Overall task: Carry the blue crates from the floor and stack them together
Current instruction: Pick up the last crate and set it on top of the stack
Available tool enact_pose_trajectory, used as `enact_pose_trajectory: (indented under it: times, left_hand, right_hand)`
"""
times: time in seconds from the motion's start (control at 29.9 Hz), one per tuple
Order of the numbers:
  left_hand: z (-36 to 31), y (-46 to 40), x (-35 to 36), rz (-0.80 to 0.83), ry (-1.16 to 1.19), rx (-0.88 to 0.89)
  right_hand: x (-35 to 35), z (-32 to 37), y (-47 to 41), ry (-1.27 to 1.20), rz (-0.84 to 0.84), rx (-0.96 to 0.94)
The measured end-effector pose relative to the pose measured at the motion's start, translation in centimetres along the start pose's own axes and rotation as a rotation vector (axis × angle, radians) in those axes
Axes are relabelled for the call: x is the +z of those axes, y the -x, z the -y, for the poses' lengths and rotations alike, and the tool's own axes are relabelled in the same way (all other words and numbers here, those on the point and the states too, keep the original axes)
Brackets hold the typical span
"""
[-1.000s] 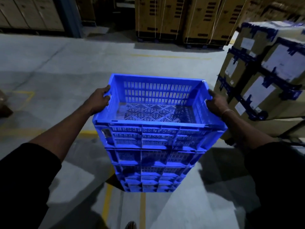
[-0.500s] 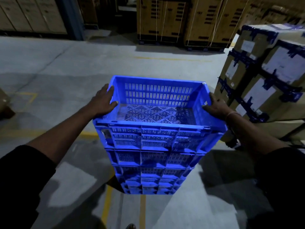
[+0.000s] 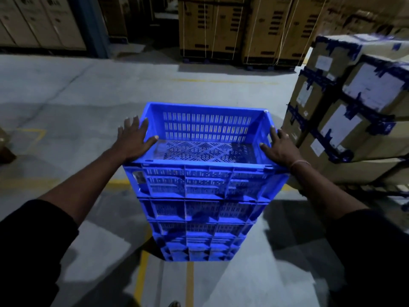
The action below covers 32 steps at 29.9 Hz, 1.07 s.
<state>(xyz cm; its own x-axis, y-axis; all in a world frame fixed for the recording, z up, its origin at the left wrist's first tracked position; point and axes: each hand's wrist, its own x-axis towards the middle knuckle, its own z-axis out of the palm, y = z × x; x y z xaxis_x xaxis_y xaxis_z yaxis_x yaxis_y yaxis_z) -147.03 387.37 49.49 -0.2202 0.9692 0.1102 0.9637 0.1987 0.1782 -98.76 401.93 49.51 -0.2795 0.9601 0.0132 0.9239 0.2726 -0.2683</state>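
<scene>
A stack of blue crates (image 3: pixel 204 209) stands on the grey concrete floor (image 3: pixel 66 96) in the middle of the frame, narrowing toward the bottom under the wide lens. The top crate (image 3: pixel 205 173) sits squarely on the ones below, empty, its slotted far wall and perforated base plainly visible.

The left hand (image 3: pixel 132 141) lies flat on the left rim of that crate — fingers spread and pointing up the frame, thumb hooked over the inner edge. The right hand (image 3: pixel 280 147) rests the same way on the right rim, fingers extended along the edge, a thin band at the wrist. Neither hand is curled around anything; both are splayed, palms down on the plastic, well apart at opposite sides of the crate. Dark sleeves (image 3: pixel 33 240) fill the lower corners of the frame.

Yellow painted lines (image 3: pixel 141 278) run across the floor beneath and beside the stack. At the right of the frame, just beside the crates, rises a pile of cardboard boxes (image 3: pixel 345 120) bound with dark blue tape and bearing white labels. Along the top of the frame stand tall strapped cartons (image 3: pixel 239 29) — more of them in the upper left. A shoe tip (image 3: pixel 174 304) shows at the bottom edge.
</scene>
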Motion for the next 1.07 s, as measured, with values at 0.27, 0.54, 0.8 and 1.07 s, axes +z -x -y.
enact_pose_trajectory:
  times: [0.27,0.54,0.8,1.07]
  left_hand:
    - [-13.6,5.9,0.2,0.102,0.056,0.482]
    - [-16.1,7.2,2.3,-0.168,-0.209,0.552]
    - [-16.6,7.4,2.0,-0.201,-0.171,0.526]
    - [-15.8,7.5,2.8,-0.266,-0.179,0.608]
  right_hand:
    - [0.4,6.5,8.5,0.086,-0.374,-0.295]
    - [2.8,7.7,11.1,0.205,-0.448,-0.282]
    - [3.1,7.8,10.9,0.182,-0.520,-0.279]
    - [12.6,8.2,16.9,-0.345,-0.778,0.199]
